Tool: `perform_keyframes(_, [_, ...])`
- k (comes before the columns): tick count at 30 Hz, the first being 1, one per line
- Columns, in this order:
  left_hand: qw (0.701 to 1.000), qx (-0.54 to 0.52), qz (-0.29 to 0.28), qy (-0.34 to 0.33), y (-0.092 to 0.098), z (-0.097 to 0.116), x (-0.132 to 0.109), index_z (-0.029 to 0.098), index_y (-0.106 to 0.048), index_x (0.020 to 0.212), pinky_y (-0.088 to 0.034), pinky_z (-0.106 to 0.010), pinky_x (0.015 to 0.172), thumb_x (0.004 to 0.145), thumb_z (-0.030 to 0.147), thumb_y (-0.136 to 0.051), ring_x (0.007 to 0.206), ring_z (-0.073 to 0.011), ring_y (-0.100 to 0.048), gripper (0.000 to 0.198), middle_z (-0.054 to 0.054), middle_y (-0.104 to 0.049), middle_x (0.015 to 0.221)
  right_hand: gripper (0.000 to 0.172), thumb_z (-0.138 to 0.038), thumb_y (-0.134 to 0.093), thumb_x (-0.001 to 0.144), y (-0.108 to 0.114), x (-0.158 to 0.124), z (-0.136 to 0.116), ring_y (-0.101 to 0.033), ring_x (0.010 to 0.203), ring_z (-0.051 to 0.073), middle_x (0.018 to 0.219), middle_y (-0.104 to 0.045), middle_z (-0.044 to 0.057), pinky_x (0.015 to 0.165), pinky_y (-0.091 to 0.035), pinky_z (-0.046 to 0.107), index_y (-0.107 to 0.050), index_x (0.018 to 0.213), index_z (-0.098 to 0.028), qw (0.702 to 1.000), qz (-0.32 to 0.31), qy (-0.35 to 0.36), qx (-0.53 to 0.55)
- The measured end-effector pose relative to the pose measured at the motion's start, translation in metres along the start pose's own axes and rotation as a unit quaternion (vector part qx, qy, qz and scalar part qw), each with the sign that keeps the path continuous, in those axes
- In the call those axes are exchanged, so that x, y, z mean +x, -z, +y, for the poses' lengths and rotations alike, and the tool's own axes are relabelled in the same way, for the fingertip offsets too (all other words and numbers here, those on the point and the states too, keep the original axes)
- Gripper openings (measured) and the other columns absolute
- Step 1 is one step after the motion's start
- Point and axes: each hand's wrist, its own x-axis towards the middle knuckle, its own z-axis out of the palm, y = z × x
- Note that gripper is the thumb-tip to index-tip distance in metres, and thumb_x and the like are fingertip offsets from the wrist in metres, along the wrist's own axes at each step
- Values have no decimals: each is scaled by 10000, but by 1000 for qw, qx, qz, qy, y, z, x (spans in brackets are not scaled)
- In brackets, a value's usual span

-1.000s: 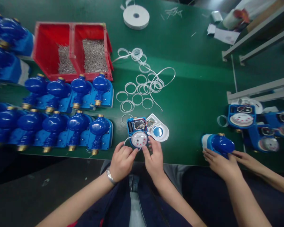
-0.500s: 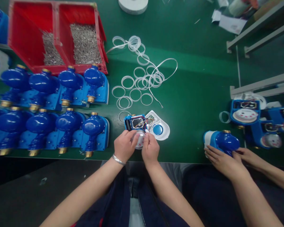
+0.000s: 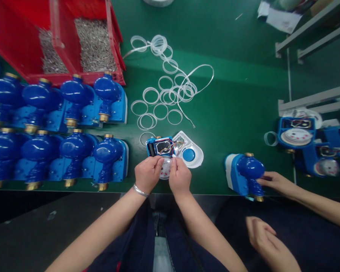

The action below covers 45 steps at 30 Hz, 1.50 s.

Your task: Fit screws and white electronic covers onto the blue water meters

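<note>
White and round, with red marks, the dial sits between the left grip and the right grip. Both are drawn in narrow, thumbs against curled fingers, holding the dial by opposite sides of its rim; whether anything thin is pinched there too, I cannot tell. A slip looks the likeliest trouble: the rim seems smooth, and uneven pressure could twist the unit or let a thumb slide off.

Just beyond the dial lies the open blue housing, near the front edge of the worktop. Thin coloured wires run from it towards the white cover, which lies just beside it on the right. Those wires are close to the right thumb, so a sideways pull could snag them or strain a joint; a shifting cover could tug them as well.

Near the housing's far left corner is a loose ring, and further off spreads a cluster of pale loops, some overlapping; a catch on one could drag others along.

To the left, blue meters stand in two rows before the red bins. On the right, a co-worker's hand touches another blue meter. That one's brass end reaches the front edge, so a careless nudge might tip it.
</note>
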Motion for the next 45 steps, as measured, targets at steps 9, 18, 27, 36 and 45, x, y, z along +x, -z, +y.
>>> perform_keyframes(9, [1000,-7,-5,13,2,3,2,177,-663,793,-382,-208,580,837,325,-459,617,-108,-584,256,-14,-649,666,275,-319,-399,848,47,31,11,-567,695,174,749,-637,47,622,-397,267,-630,769,-193,999,-37,-25,-27])
perform_keyframes(18, [1000,-3,-9,20,1,4,2,179,-664,799,-366,-217,576,840,343,-447,610,-109,-569,275,-11,-634,648,296,-14,-396,678,23,114,43,-563,819,261,894,-588,174,719,-422,359,-565,905,-102,961,-183,-12,-205])
perform_keyframes(27, [999,-11,11,28,4,1,-12,171,-661,768,-366,-212,560,846,318,-443,563,-97,-548,274,-5,-609,596,347,-180,-531,562,69,78,48,-576,703,187,853,-621,58,605,-457,289,-505,907,-164,942,-169,-193,215])
perform_keyframes(36, [999,14,39,26,-1,9,-12,172,-653,766,-364,-225,547,847,302,-436,553,-105,-536,265,-10,-600,592,681,-733,-350,656,52,26,71,-597,904,267,926,-641,102,733,-481,419,-514,1043,-197,822,-177,-243,483])
perform_keyframes(45, [995,-80,39,37,16,3,-13,127,-621,952,-436,-232,604,872,351,-355,678,-130,-561,357,-65,-604,751,476,-537,-289,755,42,23,64,-590,920,260,908,-650,61,835,-447,444,-606,931,-230,821,-112,-242,506])
